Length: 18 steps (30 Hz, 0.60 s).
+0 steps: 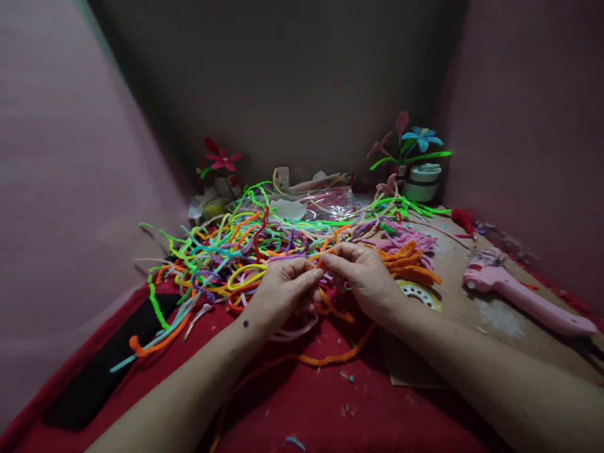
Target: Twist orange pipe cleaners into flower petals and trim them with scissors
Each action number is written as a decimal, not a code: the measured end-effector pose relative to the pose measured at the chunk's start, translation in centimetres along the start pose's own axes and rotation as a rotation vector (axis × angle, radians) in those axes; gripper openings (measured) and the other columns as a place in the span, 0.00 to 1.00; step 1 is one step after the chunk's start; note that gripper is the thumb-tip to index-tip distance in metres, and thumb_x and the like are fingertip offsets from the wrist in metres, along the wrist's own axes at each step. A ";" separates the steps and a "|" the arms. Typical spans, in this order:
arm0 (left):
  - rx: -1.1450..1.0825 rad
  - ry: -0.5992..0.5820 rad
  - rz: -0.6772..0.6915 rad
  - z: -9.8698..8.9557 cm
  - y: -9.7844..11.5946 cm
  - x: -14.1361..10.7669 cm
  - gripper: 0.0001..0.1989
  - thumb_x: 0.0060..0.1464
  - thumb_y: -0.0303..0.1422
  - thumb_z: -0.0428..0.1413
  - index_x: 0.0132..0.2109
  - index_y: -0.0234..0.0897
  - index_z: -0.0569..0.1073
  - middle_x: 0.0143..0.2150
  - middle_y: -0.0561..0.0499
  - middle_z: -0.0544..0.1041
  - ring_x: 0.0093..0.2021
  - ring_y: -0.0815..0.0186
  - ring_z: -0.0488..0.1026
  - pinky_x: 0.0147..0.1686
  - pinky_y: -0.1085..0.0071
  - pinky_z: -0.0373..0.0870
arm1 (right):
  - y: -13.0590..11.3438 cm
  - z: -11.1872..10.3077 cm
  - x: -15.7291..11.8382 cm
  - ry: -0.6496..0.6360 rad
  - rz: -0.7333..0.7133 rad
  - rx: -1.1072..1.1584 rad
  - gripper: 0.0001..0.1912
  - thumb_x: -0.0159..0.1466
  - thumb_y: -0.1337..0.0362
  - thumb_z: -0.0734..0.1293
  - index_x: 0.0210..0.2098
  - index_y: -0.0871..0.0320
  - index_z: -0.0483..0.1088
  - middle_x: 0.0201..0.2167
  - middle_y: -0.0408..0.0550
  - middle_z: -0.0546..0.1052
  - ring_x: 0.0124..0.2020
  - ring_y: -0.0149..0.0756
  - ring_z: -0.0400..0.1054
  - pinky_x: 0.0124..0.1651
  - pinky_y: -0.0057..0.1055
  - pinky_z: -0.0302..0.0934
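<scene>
My left hand (289, 286) and my right hand (362, 272) meet over the red cloth, thumbs and fingertips pinched close together. Between them runs an orange pipe cleaner (306, 360); one length loops down below my hands and trails over the cloth towards me. The part right at my fingertips is small and partly hidden by the fingers. Just beyond my hands spreads a tangled heap of many-coloured pipe cleaners (245, 236). Beside my right hand lie a bundle of orange folded pieces (410, 263) and a pink bundle (415, 239).
A pink glue gun (528, 299) rests on a brown board (453, 340) at the right, near a round tape roll (419, 296). Pipe-cleaner flowers (421, 137) and a pale container (422, 184) stand at the back right. A black flat strip (108, 371) lies at the left.
</scene>
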<state>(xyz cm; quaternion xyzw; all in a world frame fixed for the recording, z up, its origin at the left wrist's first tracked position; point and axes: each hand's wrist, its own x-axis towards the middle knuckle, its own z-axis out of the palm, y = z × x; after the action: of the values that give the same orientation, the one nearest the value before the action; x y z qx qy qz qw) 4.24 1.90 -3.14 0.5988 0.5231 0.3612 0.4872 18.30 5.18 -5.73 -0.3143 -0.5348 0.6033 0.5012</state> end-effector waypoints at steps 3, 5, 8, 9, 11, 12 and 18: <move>-0.018 0.032 -0.025 0.1 0.0 -0.1 0.11 0.52 0.36 0.53 0.28 0.32 0.66 0.18 0.54 0.70 0.14 0.75 0.64 0.14 0.81 0.55 | 0.0 0.1 -0.1 0.004 -0.032 -0.062 0.09 0.56 0.63 0.64 0.23 0.60 0.64 0.15 0.36 0.62 0.16 0.22 0.52 0.20 0.25 0.46; -0.044 0.040 -0.027 0.1 0.1 -0.2 0.10 0.51 0.35 0.53 0.27 0.32 0.66 0.17 0.54 0.70 0.14 0.75 0.64 0.14 0.81 0.55 | 0.1 0.2 -0.1 0.015 -0.037 -0.069 0.09 0.57 0.63 0.63 0.23 0.60 0.63 0.15 0.36 0.62 0.16 0.23 0.52 0.20 0.25 0.46; -0.070 0.042 -0.034 0.1 0.0 -0.1 0.10 0.50 0.35 0.54 0.28 0.32 0.66 0.18 0.53 0.71 0.15 0.74 0.65 0.15 0.80 0.57 | 0.1 0.1 0.0 0.013 -0.021 -0.060 0.09 0.57 0.63 0.63 0.22 0.60 0.62 0.15 0.36 0.62 0.16 0.23 0.52 0.20 0.25 0.45; -0.065 0.041 -0.037 0.1 0.0 -0.1 0.10 0.50 0.36 0.54 0.28 0.32 0.67 0.19 0.53 0.72 0.16 0.73 0.66 0.15 0.79 0.57 | 0.1 0.0 0.0 0.007 -0.013 -0.059 0.10 0.56 0.62 0.64 0.22 0.60 0.62 0.15 0.36 0.62 0.16 0.23 0.51 0.20 0.25 0.45; -0.043 0.034 -0.031 0.1 -0.1 0.1 0.09 0.48 0.35 0.55 0.29 0.31 0.68 0.21 0.53 0.72 0.17 0.73 0.67 0.16 0.79 0.59 | 0.0 0.0 0.1 -0.005 -0.001 -0.062 0.10 0.56 0.62 0.64 0.22 0.60 0.63 0.14 0.36 0.62 0.16 0.23 0.51 0.20 0.25 0.44; -0.029 0.029 -0.021 0.1 -0.2 0.1 0.09 0.48 0.35 0.56 0.30 0.31 0.69 0.21 0.54 0.71 0.18 0.73 0.66 0.17 0.78 0.61 | -0.1 0.0 0.1 -0.006 0.002 -0.068 0.10 0.55 0.62 0.64 0.21 0.60 0.63 0.14 0.36 0.62 0.16 0.23 0.51 0.20 0.26 0.44; 0.211 0.182 0.113 0.3 -0.4 -0.1 0.11 0.48 0.36 0.54 0.25 0.33 0.68 0.18 0.57 0.64 0.18 0.77 0.57 0.17 0.80 0.54 | -0.1 -0.1 -0.1 0.029 -0.013 -0.066 0.12 0.54 0.60 0.66 0.19 0.61 0.67 0.14 0.38 0.64 0.16 0.24 0.53 0.21 0.26 0.46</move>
<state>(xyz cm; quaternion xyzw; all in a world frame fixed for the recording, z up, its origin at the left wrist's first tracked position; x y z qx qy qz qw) 4.38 1.76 -3.56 0.6399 0.5657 0.3835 0.3512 18.43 5.10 -5.70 -0.3361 -0.5491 0.5775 0.5020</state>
